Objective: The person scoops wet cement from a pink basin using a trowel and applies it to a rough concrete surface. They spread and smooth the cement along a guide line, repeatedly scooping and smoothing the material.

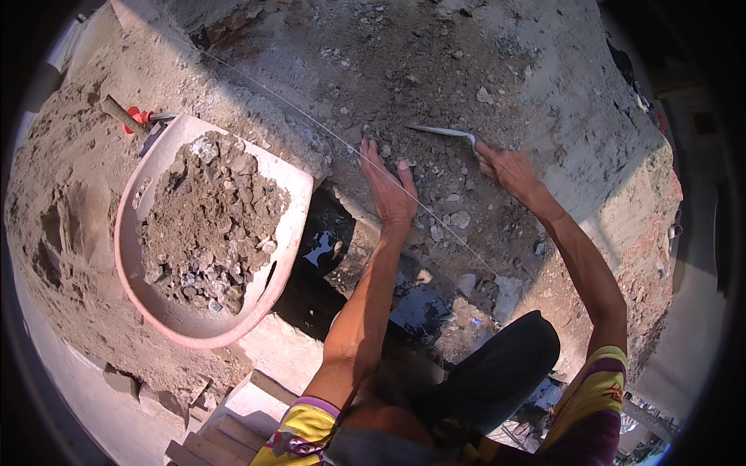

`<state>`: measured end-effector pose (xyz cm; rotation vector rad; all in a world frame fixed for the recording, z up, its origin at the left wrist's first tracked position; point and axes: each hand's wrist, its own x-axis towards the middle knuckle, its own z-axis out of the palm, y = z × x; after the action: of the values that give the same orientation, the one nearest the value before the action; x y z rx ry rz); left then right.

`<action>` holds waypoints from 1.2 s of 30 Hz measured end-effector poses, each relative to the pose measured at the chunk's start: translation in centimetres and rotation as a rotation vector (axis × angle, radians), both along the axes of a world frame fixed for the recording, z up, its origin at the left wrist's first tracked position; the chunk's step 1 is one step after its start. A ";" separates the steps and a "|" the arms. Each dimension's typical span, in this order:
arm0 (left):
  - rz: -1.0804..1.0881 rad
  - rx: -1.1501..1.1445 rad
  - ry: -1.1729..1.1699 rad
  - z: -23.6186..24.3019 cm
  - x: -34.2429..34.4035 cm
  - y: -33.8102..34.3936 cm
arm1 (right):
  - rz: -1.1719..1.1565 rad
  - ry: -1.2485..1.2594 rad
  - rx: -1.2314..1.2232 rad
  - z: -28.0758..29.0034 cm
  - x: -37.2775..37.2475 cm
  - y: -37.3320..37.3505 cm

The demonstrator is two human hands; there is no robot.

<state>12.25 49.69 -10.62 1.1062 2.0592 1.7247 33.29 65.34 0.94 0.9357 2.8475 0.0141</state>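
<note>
My right hand [505, 169] is closed around the handle of a trowel [444, 130]. Its thin metal blade points left and lies low over loose soil and gravel [435, 175]. To the left of it, my left hand [388, 193] is empty, fingers stretched out and thumb apart, at the edge of the same soil. A thin taut string [311, 120] runs diagonally across the scene and passes over or beside the left hand's fingers; whether they touch I cannot tell. Left of that hand sits a pinkish-white scoop-shaped pan [210, 339], heaped with soil and stones [217, 210].
A wooden stick [118, 113] and a red object [137, 118] lie behind the pan. Between pan and left forearm is a dark gap [311, 291]. Stacked slabs [225, 439] stand at the lower left. My bent knee [505, 349] rises at the front.
</note>
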 end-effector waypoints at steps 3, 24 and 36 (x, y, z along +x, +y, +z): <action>0.000 -0.033 0.027 0.0 0.3 -0.7 | -0.097 0.086 0.056 1.7 2.1 -0.6; 0.028 -0.080 0.115 -1.0 0.3 -0.3 | -0.057 -0.005 -0.191 -0.9 0.7 -2.0; 0.036 -0.022 0.043 -0.9 0.6 -0.2 | 0.077 -0.030 -0.236 -0.6 -11.0 2.1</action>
<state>12.85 49.50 -11.54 1.1166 2.1309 1.7048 22.31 67.40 0.32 0.7705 2.7773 -0.2899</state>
